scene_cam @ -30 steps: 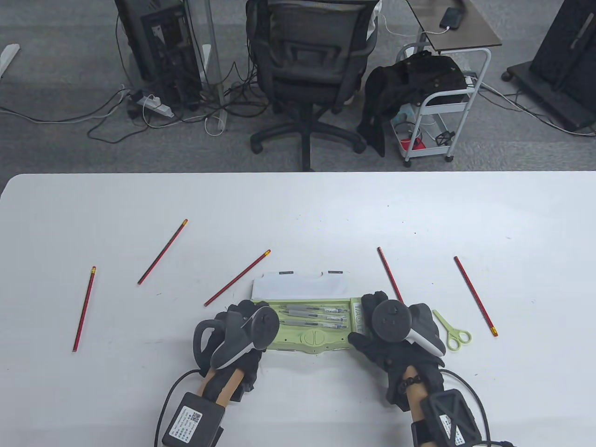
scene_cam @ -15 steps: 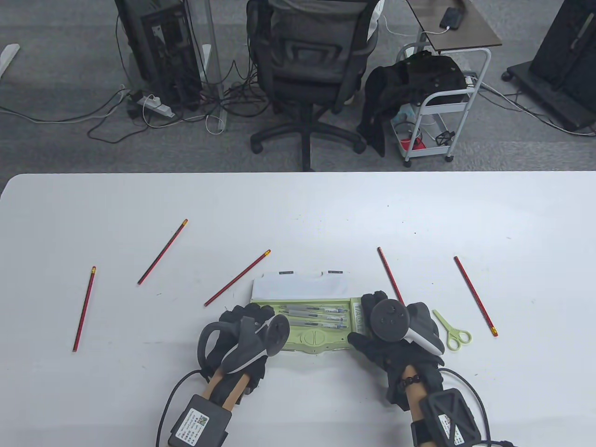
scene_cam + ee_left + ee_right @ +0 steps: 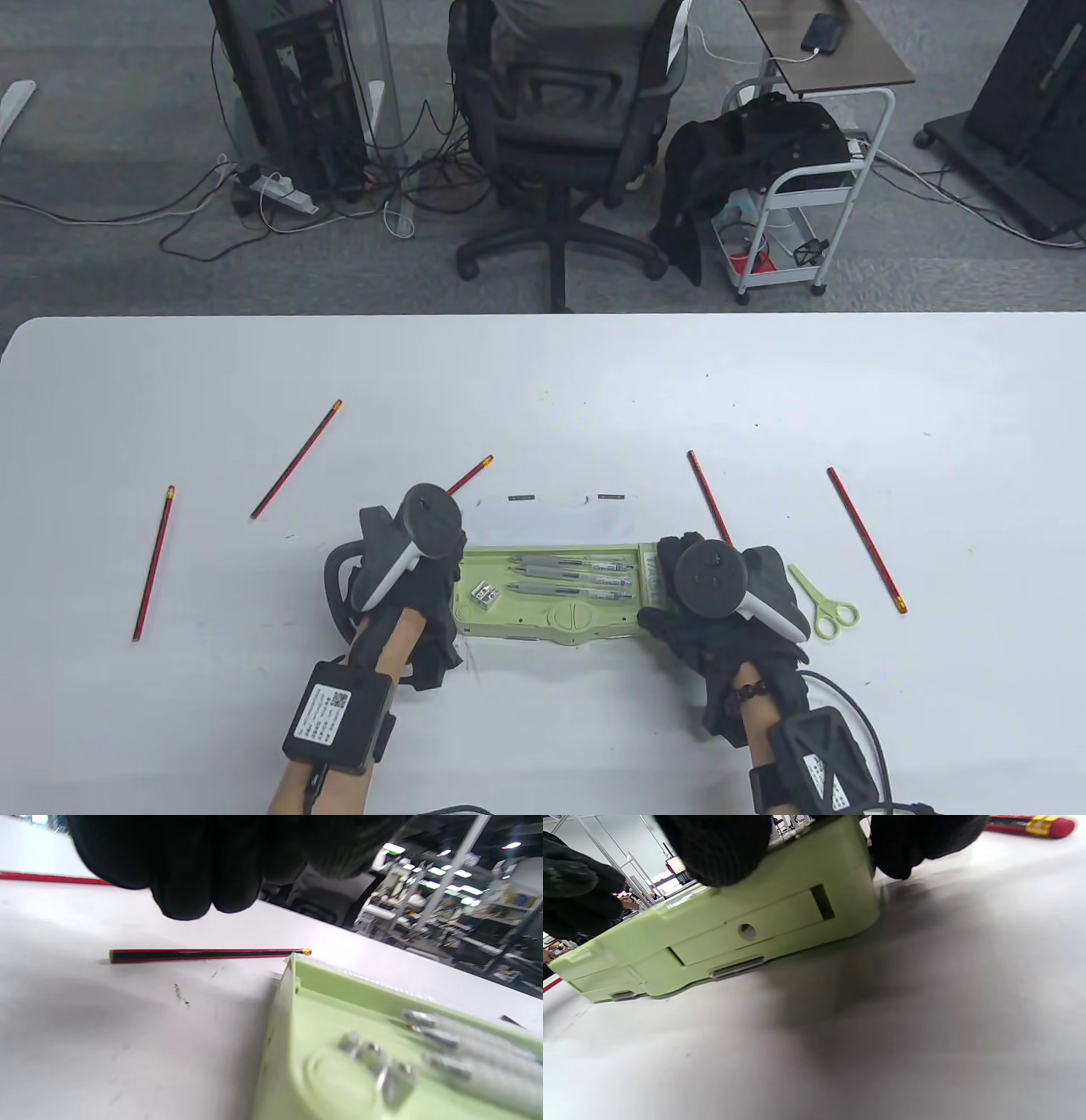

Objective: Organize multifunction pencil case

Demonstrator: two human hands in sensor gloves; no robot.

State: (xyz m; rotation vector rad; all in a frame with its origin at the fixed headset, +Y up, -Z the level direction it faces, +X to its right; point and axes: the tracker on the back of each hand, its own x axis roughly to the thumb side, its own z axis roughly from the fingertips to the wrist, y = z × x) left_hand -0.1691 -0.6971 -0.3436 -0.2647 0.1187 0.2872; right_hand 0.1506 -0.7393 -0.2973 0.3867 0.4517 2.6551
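Pale green plastic, the multifunction pencil case (image 3: 551,594) lies open near the table's (image 3: 543,382) front edge, its white-lined lid (image 3: 547,519) folded back toward twelve o'clock so the tray faces up for loading. Three grey pens (image 3: 573,575) already lie side by side in the tray, and a small metal sharpener (image 3: 480,596) sits toward its nine o'clock end.

The right hand (image 3: 721,615) clamps the case's three o'clock end, fingers (image 3: 717,849) curled over the top edge with the thumb at the side; I judge this is to pin the light case down while the other hand fills it.

The left hand (image 3: 420,577) hovers just off the nine o'clock end, fingers (image 3: 186,878) loosely bunched and holding nothing, apparently heading for the red-and-black pencil (image 3: 208,955) just beyond the lid's corner at eleven o'clock.

Four more pencils lie loose: two (image 3: 297,458) farther out at nine to ten o'clock, two (image 3: 865,539) at one to three o'clock. Green scissors (image 3: 825,603) rest just beside the right hand at three o'clock, still to be stowed.
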